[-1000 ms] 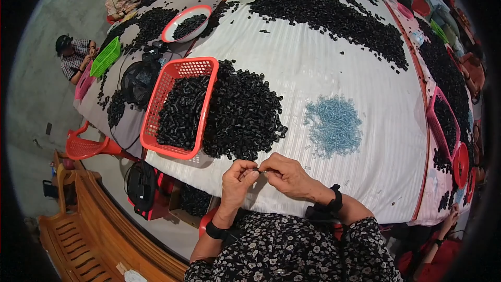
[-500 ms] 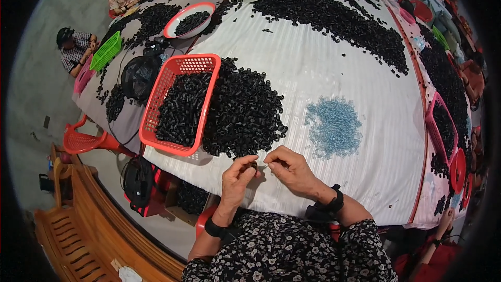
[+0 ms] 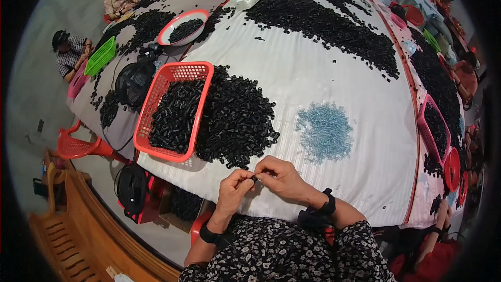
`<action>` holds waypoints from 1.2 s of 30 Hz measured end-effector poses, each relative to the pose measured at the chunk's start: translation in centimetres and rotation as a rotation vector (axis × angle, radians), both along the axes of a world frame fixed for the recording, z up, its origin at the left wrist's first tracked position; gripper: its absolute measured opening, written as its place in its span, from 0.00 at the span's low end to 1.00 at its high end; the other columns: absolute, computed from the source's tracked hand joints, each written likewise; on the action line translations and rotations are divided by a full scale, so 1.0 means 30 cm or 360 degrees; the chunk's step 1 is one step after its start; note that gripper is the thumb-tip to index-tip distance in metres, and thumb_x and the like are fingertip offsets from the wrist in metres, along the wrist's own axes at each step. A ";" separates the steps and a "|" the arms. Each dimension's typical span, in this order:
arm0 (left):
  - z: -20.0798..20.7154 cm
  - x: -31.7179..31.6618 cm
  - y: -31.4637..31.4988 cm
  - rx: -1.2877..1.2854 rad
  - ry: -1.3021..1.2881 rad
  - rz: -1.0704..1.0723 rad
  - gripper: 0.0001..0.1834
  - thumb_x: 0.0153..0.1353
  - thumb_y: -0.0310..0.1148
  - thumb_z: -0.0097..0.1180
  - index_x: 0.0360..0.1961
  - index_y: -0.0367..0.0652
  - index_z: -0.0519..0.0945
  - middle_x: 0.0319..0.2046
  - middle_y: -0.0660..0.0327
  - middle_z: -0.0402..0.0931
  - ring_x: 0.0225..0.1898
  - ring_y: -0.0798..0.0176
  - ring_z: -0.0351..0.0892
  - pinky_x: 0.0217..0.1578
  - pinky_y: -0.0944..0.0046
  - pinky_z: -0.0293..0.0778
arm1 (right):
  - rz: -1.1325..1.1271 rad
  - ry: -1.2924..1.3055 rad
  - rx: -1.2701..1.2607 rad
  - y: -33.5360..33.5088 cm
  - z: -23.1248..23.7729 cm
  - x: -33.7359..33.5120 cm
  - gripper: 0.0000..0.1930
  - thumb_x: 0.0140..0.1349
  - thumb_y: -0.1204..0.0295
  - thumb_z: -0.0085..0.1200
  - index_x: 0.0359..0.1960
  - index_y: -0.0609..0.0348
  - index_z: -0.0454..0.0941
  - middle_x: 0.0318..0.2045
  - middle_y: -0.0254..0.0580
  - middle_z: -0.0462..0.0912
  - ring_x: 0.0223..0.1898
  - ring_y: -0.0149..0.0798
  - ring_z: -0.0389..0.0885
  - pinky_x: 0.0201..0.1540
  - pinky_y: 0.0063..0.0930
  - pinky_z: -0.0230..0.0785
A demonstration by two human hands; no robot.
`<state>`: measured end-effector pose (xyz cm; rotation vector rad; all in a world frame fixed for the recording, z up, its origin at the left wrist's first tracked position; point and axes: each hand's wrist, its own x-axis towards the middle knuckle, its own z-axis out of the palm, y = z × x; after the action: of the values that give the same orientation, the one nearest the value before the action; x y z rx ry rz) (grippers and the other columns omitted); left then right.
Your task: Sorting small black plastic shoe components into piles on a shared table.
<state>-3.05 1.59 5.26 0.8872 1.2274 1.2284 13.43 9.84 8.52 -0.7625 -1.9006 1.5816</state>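
Observation:
My left hand (image 3: 235,190) pinches a small black plastic piece (image 3: 254,178) between thumb and fingertips. Against it comes my right hand (image 3: 282,178), its thumb and forefinger pressed together at the piece; whatever they hold is too small to make out. Both hands are just above the near edge of the white-covered table. Beyond them lies a heap of loose black plastic pieces (image 3: 237,117). To its left a red plastic basket (image 3: 204,109) holds more black parts. A pile of small clear-blue pieces (image 3: 326,133) is spread ahead of my right hand.
A wide band of black pieces (image 3: 323,18) covers the table's far part. At the left stand a red-rimmed bowl (image 3: 203,16) and a green basket (image 3: 102,56); a pink basket (image 3: 427,133) is at the right. Other people work around the tables. A wooden bench (image 3: 73,240) is at lower left.
My right hand has moved left and closed in on my left hand, so their fingertips now meet at the black piece. The whole view has shifted slightly.

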 end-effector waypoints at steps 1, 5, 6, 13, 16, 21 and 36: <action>-0.002 0.003 0.001 0.0005 -0.0005 -0.0012 0.06 0.60 0.23 0.50 0.39 0.34 0.75 0.30 0.63 0.75 0.29 0.73 0.74 0.33 0.73 0.71 | -0.0012 -0.0005 0.0005 -0.002 0.005 0.002 0.05 0.60 0.77 0.50 0.37 0.64 0.73 0.31 0.36 0.71 0.29 0.26 0.70 0.31 0.21 0.64; -0.009 0.015 0.000 -0.0016 -0.0157 0.0004 0.06 0.61 0.23 0.50 0.39 0.33 0.74 0.28 0.62 0.76 0.28 0.72 0.75 0.32 0.72 0.72 | 0.0009 -0.0047 0.0207 -0.009 0.016 0.016 0.05 0.61 0.78 0.47 0.37 0.65 0.73 0.32 0.40 0.72 0.31 0.31 0.74 0.32 0.25 0.68; -0.009 0.016 -0.001 -0.0070 -0.0261 0.0001 0.06 0.61 0.24 0.50 0.39 0.33 0.74 0.28 0.62 0.76 0.28 0.71 0.75 0.32 0.72 0.73 | -0.0001 -0.0020 0.0140 -0.010 -0.003 0.015 0.05 0.61 0.78 0.47 0.37 0.65 0.73 0.32 0.39 0.73 0.30 0.30 0.74 0.31 0.24 0.68; -0.034 0.018 -0.008 -0.0077 -0.0484 -0.0033 0.07 0.62 0.25 0.52 0.39 0.32 0.74 0.29 0.58 0.78 0.27 0.69 0.77 0.32 0.70 0.75 | 0.0006 0.0070 -0.0492 -0.017 0.000 0.022 0.03 0.62 0.76 0.49 0.32 0.62 0.73 0.24 0.30 0.75 0.22 0.20 0.70 0.25 0.17 0.65; -0.044 0.015 -0.018 -0.0095 -0.0479 -0.0049 0.07 0.61 0.24 0.52 0.39 0.32 0.74 0.29 0.58 0.78 0.28 0.69 0.77 0.32 0.70 0.76 | 0.0010 0.0046 -0.0652 -0.025 -0.032 0.027 0.02 0.61 0.76 0.51 0.31 0.61 0.73 0.21 0.30 0.75 0.20 0.19 0.69 0.21 0.15 0.62; -0.062 0.026 -0.030 -0.0099 -0.0571 -0.0131 0.07 0.60 0.22 0.54 0.38 0.31 0.75 0.29 0.57 0.78 0.28 0.68 0.78 0.32 0.70 0.75 | 0.0094 0.0110 -0.0976 -0.027 -0.071 0.048 0.03 0.60 0.76 0.54 0.30 0.61 0.74 0.20 0.29 0.74 0.19 0.19 0.68 0.19 0.14 0.58; -0.084 -0.013 0.010 -0.0081 -0.0674 -0.0348 0.04 0.59 0.21 0.52 0.36 0.32 0.76 0.28 0.58 0.77 0.27 0.69 0.77 0.32 0.69 0.75 | -0.0090 -0.0434 0.0142 0.119 -0.030 0.109 0.06 0.58 0.75 0.50 0.33 0.64 0.75 0.28 0.43 0.75 0.29 0.38 0.74 0.33 0.30 0.67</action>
<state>-3.45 1.88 2.76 0.6601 0.7977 1.1307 16.70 13.41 7.62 -1.0268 -2.1043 1.4059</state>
